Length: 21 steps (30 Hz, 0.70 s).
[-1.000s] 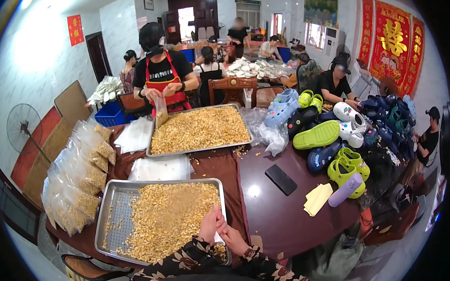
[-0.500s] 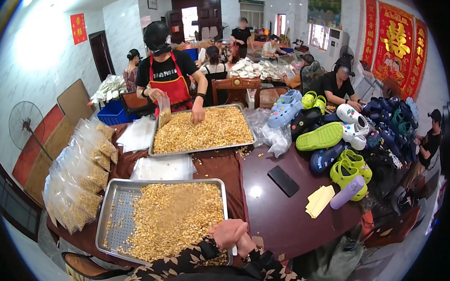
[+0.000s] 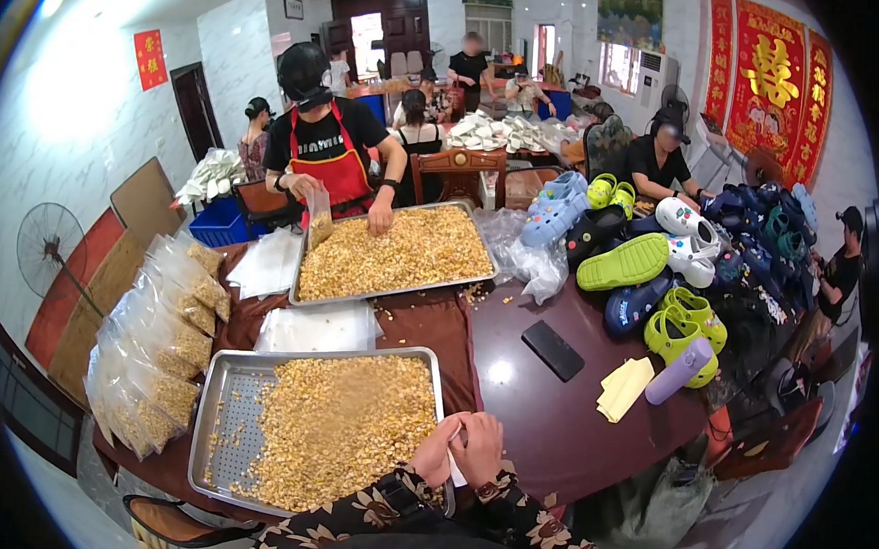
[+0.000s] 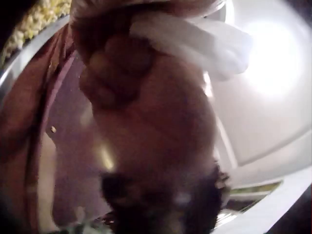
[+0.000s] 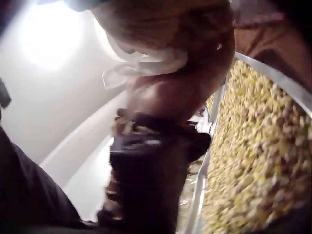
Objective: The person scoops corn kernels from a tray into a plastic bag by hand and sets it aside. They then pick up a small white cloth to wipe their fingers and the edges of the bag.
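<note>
My two hands are together over the right rim of the near metal tray (image 3: 225, 364), which holds loose yellow corn-like kernels (image 3: 342, 421). The left hand (image 3: 435, 455) and the right hand (image 3: 479, 448) grip a folded white tissue (image 3: 458, 472) between them, fingers curled around it. In the left wrist view the white tissue (image 4: 209, 46) sticks out beside curled fingers. The right wrist view has the tissue (image 5: 146, 68) bunched between the hands, with the kernels (image 5: 263, 146) alongside. Part of the tissue is hidden in the palms.
Filled clear bags (image 3: 161, 352) line the left edge. Flat empty bags (image 3: 319, 328) lie between the near tray and a far tray (image 3: 400, 292), where a person in a red apron (image 3: 332, 159) works. To the right are a phone (image 3: 553, 350), yellow cloth (image 3: 624, 388), purple bottle (image 3: 678, 371) and piled clogs (image 3: 624, 262).
My hands have shifted right from over the kernels to the tray's rim, turning against each other around the tissue. The person opposite has lowered one hand into the far tray.
</note>
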Tool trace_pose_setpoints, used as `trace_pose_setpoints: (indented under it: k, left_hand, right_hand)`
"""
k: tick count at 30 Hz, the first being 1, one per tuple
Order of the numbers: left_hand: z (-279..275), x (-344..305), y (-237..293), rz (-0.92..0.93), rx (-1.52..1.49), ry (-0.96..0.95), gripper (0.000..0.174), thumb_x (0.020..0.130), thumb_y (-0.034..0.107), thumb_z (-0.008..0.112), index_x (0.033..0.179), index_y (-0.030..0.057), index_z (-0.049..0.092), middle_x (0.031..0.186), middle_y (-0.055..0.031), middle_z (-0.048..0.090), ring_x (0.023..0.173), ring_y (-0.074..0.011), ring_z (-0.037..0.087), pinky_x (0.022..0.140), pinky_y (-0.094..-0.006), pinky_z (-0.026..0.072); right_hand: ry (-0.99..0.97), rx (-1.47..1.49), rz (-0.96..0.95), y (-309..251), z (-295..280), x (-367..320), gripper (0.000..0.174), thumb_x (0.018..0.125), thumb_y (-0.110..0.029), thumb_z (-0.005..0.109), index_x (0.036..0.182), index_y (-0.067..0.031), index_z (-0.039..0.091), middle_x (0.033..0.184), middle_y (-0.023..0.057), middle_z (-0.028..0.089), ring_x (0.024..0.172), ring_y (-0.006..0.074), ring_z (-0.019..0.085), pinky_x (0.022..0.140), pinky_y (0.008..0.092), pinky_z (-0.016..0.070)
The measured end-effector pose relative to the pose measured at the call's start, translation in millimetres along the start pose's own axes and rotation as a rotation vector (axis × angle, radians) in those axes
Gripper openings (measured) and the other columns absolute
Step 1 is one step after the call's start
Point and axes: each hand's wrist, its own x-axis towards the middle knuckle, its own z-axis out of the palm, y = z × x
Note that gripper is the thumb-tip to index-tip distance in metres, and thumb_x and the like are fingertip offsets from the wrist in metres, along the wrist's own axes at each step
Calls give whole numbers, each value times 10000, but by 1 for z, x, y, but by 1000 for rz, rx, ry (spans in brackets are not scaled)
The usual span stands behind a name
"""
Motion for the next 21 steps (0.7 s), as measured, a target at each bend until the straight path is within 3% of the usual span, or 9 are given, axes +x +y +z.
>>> trace_pose_setpoints:
  k: [5,8,11,13,16,17,19,20,21]
  left_hand:
    - [-2,4,13,60,-115,228,384,979,305,291,1120,14,498,1075,-89,567,979,-206,544,911,-347,420]
    - [13,-11,26,81,209,141,499,950,362,318,836,-34,600,926,-128,625,914,-191,556,868,-322,423]
    - [-6,-8,23,101,262,7,511,949,376,326,832,-40,599,901,-135,622,917,-194,553,882,-316,407]
    - [3,-6,8,197,293,86,449,943,341,363,870,-44,582,920,-134,601,929,-190,538,873,-293,394]
    - [38,-7,-11,735,393,507,326,946,267,391,959,-22,540,980,-109,548,931,-137,496,829,-260,389]
    - [34,-6,-7,741,391,513,326,946,267,391,959,-22,540,980,-109,548,931,-137,496,829,-260,389]
    - [22,-8,13,649,576,431,377,948,326,404,942,-21,550,933,-100,548,935,-127,495,844,-275,382]
    - [19,-7,22,814,803,426,347,953,326,407,818,29,525,775,-107,560,758,-176,559,712,-307,454]
    - [10,-2,26,812,802,428,347,953,326,407,818,29,525,775,-107,560,758,-176,559,712,-307,454]
  right_hand:
    - [-140,-25,-75,-15,-4,-10,125,763,-111,584,870,-58,547,777,109,519,782,302,513,673,376,374]
    - [-170,406,240,-27,11,-26,176,870,-178,487,837,-6,512,787,163,542,691,309,565,575,373,428]
    - [-394,644,511,-28,1,-12,211,896,-214,474,895,-9,522,753,123,542,651,247,552,567,366,417]
    - [-442,797,583,-18,12,-12,258,923,-255,446,963,-12,525,807,103,550,709,188,537,618,339,419]
    - [-137,1617,1087,-40,17,9,197,959,-269,415,854,-126,499,692,-12,501,602,93,507,497,226,408]
    - [-146,1618,1085,-31,23,4,197,959,-269,415,854,-126,499,692,-12,501,602,93,507,497,226,408]
    - [-243,977,587,-5,41,-12,289,938,-268,414,982,-7,530,874,97,568,779,167,542,676,323,426]
    - [-364,988,592,-20,25,-4,354,956,-316,394,1097,2,462,1075,70,495,972,133,469,857,268,377]
    - [-366,988,594,-27,25,-6,354,956,-316,394,1097,2,462,1075,70,495,972,133,469,857,268,377]
